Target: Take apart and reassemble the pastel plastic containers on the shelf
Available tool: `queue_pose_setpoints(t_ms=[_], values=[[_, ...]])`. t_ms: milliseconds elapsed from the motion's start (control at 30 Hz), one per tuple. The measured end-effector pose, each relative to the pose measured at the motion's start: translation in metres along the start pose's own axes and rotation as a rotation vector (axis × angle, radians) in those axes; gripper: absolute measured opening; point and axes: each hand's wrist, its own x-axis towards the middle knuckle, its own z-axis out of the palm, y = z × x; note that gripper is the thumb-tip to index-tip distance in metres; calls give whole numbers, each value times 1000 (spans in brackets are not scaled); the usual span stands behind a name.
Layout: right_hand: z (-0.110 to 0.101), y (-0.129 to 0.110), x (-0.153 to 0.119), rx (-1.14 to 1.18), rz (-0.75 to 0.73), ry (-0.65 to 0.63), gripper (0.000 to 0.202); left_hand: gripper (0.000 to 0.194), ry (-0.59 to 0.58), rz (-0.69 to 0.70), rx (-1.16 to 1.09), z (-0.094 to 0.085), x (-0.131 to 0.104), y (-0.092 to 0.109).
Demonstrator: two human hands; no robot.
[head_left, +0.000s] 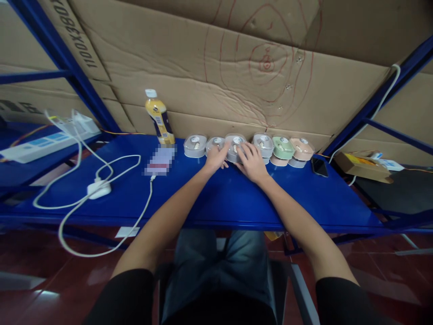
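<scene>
Small round-cornered containers with clear lids stand in a row at the back of the blue table. A grey one (195, 146) is at the left end, with another grey one (214, 143) beside it. Both my hands are at a third grey container (236, 141): my left hand (217, 159) touches its left side, my right hand (252, 161) lies over its right front. To the right are a further grey container (263, 143), a green one (283, 147) and a pink one (302, 148), each on top of another container.
A drink bottle (160, 117) and a blurred-out phone-like item (160, 161) stand left of the row. White cables and a charger (99, 189) lie farther left. A black phone (319, 167) is at the right. Cardboard (189, 67) walls the back.
</scene>
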Motion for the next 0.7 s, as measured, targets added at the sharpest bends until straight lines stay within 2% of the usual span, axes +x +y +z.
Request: queue_pose_setpoints(t_ms=[100, 200, 267, 367, 433, 500, 567, 633, 700], values=[[-4, -3, -2, -3, -43, -16, 56, 49, -103, -129, -229, -3, -5, 4], [-11, -6, -6, 37, -82, 13, 55, 41, -123, -113, -281, -5, -11, 7], [-17, -9, -8, 99, -63, 93, 59, 37, -88, -66, -279, -4, -18, 6], [-23, -17, -10, 245, 118, 247, 76, 41, 54, 52, -211, 2, -38, -1], [-23, -24, -9, 355, 262, 276, 89, 44, 108, 136, -101, 7, -56, -8], [-23, -29, -9, 434, 347, 239, 99, 45, 134, 206, 9, 12, -76, -14], [-23, -33, -10, 475, 376, 184, 102, 49, 95, 232, 56, 13, -93, -18], [-26, -33, -11, 500, 385, 125, 101, 50, 5, 235, 33, 10, -104, -20], [-30, -31, -13, 513, 391, 58, 102, 43, -109, 229, -9, 2, -106, -21]])
